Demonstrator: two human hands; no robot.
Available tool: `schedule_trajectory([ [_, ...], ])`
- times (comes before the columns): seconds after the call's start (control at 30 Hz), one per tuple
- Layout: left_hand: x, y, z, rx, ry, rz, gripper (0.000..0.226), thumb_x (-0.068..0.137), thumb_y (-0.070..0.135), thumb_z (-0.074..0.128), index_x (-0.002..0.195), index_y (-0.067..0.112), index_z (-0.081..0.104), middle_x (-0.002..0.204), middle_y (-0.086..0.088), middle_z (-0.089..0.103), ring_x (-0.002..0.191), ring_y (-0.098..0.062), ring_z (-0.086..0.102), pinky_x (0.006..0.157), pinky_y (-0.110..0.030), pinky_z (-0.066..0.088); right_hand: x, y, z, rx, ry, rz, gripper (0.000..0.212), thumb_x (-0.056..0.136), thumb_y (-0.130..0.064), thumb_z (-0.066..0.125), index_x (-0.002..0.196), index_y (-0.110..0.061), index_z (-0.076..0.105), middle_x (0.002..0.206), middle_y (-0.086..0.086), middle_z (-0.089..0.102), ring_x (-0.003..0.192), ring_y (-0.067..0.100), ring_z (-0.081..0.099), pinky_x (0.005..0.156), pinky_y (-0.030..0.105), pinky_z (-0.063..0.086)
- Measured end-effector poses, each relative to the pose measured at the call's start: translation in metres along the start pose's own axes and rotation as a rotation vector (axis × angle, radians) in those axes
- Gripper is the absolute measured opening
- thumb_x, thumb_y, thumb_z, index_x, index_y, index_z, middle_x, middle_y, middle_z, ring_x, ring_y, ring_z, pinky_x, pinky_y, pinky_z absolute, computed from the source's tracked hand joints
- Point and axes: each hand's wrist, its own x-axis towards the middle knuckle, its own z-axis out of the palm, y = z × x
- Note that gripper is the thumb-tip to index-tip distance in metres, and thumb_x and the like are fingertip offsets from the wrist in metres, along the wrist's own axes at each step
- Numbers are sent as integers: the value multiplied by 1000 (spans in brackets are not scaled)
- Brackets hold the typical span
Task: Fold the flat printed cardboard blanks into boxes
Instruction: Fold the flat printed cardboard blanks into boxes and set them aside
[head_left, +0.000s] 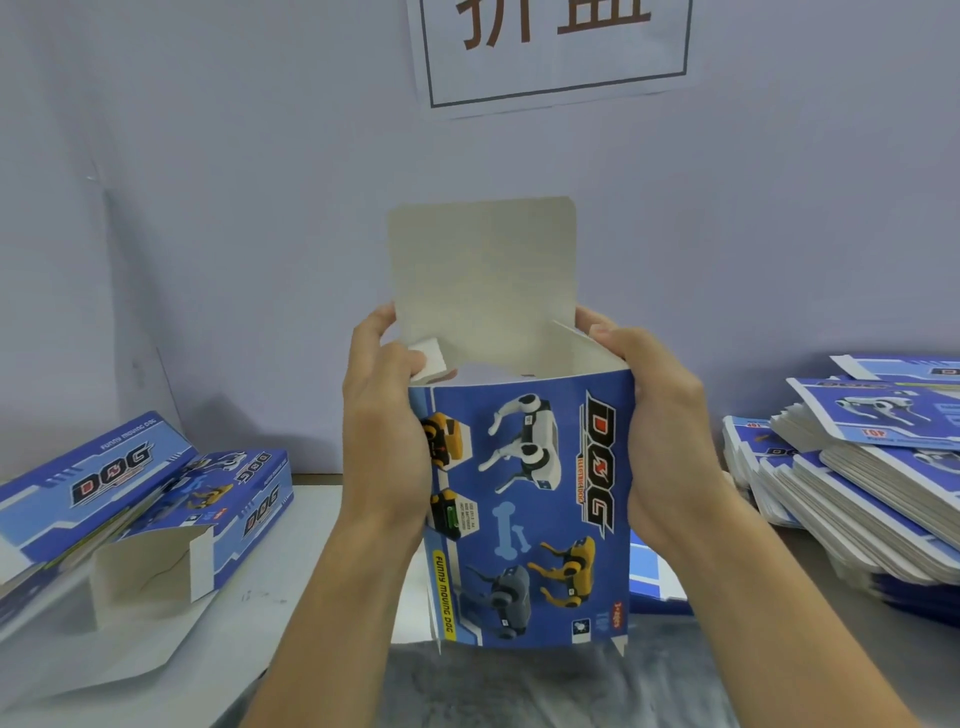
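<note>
Holding a half-formed blue box (524, 499) upright in front of the wall, the person is gripping it from both sides above the table (311, 519). The left hand (384, 410) is curling its fingers round the box's left edge, with the thumb pressing a small white side flap (430, 357) inward. The right hand (654, 415) is clamping the right edge, fingers wrapped behind and thumb lying at the open top. A tall grey lid flap (483, 270) is standing straight up at the back. Folded boxes (140, 493) printed "DOG" are lying at the left, and a stack of flat blanks (872, 467) is sitting at the right, well apart from the hands.
</note>
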Motion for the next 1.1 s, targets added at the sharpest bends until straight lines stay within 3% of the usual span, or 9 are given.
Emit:
schedule_trajectory([
  [0.13, 1, 0, -1, -16, -67, -2, 33, 78, 30, 41, 95, 19, 68, 94, -12, 66, 86, -31, 60, 70, -43, 45, -1, -1, 0, -35, -9, 37, 25, 86, -37, 49, 82, -27, 72, 74, 5, 71, 60, 20, 68, 54, 29, 56],
  [0.2, -1, 1, 0, -24, -113, -2, 35, 76, 29, 41, 92, 22, 71, 96, -17, 69, 86, -33, 62, 72, -46, 47, 0, -1, -3, -70, 58, 24, 22, 86, -31, 50, 89, -15, 64, 75, 12, 62, 57, 21, 63, 55, 31, 51],
  [0.27, -2, 3, 1, -5, -142, 6, 37, 74, 28, 41, 89, 28, 75, 102, -20, 71, 90, -40, 60, 76, -51, 44, 1, -2, -5, -104, 103, 13, 39, 77, -31, 51, 106, -5, 56, 84, 15, 58, 62, 23, 61, 62, 34, 47],
  [0.47, 0, 2, 0, -2, -83, 81, 37, 74, 24, 40, 96, 33, 68, 96, -3, 71, 99, -35, 66, 72, -46, 49, 1, -2, -2, -79, 63, -2, 36, 73, -28, 51, 107, -33, 64, 81, 9, 69, 58, 20, 66, 56, 32, 53],
  [0.6, 1, 2, 1, 13, -42, 128, 28, 77, 20, 41, 88, 20, 67, 90, -14, 71, 88, -38, 66, 69, -44, 46, 3, 1, -3, -68, 87, -25, 20, 74, -28, 53, 90, -31, 63, 77, 7, 69, 56, 19, 66, 52, 31, 53],
  [0.7, 2, -3, 3, 62, 13, 223, 32, 83, 22, 39, 86, 2, 64, 90, -11, 72, 89, -33, 68, 70, -38, 53, 4, 4, -4, -86, 144, -77, 15, 78, -30, 51, 83, -25, 63, 75, 6, 68, 62, 24, 67, 64, 37, 50],
  [0.83, 1, -10, 3, -85, 85, 262, 36, 82, 18, 36, 69, 14, 70, 103, -14, 75, 105, -18, 70, 69, -19, 54, 1, 7, -6, -167, 200, -160, 27, 81, -32, 43, 78, -25, 69, 77, 12, 71, 63, 27, 67, 62, 37, 49],
  [0.93, 1, -13, 3, -176, 103, 225, 36, 81, 20, 36, 70, 10, 69, 106, -13, 76, 102, -19, 72, 61, -19, 54, -1, 8, -5, -77, 177, -132, 30, 75, -33, 42, 79, -21, 69, 79, 14, 72, 61, 27, 67, 53, 30, 50],
  [1.1, 2, -11, 3, -115, 146, 257, 40, 85, 20, 38, 66, 21, 73, 86, -1, 76, 84, -16, 71, 60, -21, 51, -3, 7, -8, 4, 68, -142, 35, 79, -37, 45, 95, -19, 72, 89, 10, 74, 71, 26, 70, 61, 34, 55],
])
